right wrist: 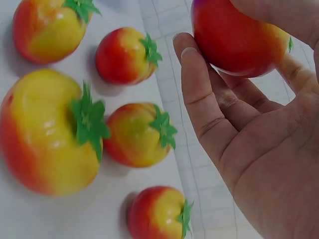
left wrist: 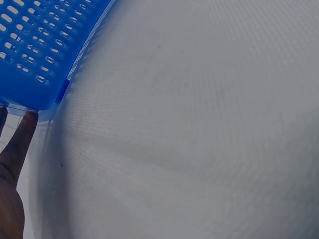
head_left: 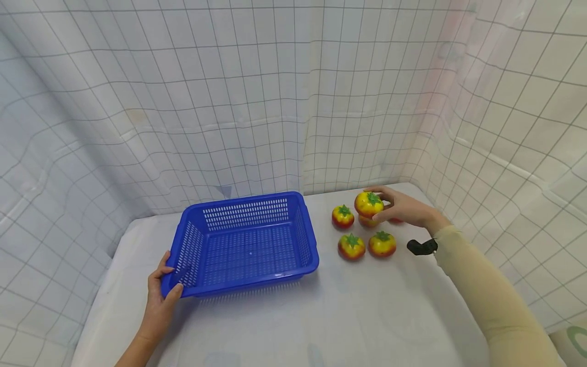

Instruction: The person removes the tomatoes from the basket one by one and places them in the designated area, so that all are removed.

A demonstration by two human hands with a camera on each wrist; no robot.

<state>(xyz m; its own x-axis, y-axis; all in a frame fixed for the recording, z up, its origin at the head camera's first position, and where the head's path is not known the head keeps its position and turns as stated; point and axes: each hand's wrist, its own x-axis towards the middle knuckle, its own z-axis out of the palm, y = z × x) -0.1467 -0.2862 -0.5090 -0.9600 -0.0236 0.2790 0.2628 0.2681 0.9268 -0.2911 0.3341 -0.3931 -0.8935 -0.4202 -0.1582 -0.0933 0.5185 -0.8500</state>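
A blue plastic basket (head_left: 249, 252) with slotted walls has nothing in it. My left hand (head_left: 160, 300) grips its near left corner, thumb on the front rim and fingers along the left side. In the left wrist view, fingers (left wrist: 22, 139) reach up to the corner of the basket (left wrist: 45, 64). At the right, my right hand (head_left: 401, 206) holds a yellow-and-red toy tomato (head_left: 369, 205) with a green star-shaped top, raised above the others. The right wrist view shows this tomato (right wrist: 234, 40) between thumb and fingers, its red underside visible.
Several more toy tomatoes stand on the white-covered table, among them a front left one (head_left: 351, 247), a front right one (head_left: 382, 244) and a back left one (head_left: 343, 216). White gridded cloth (head_left: 257, 102) hangs around the back and sides.
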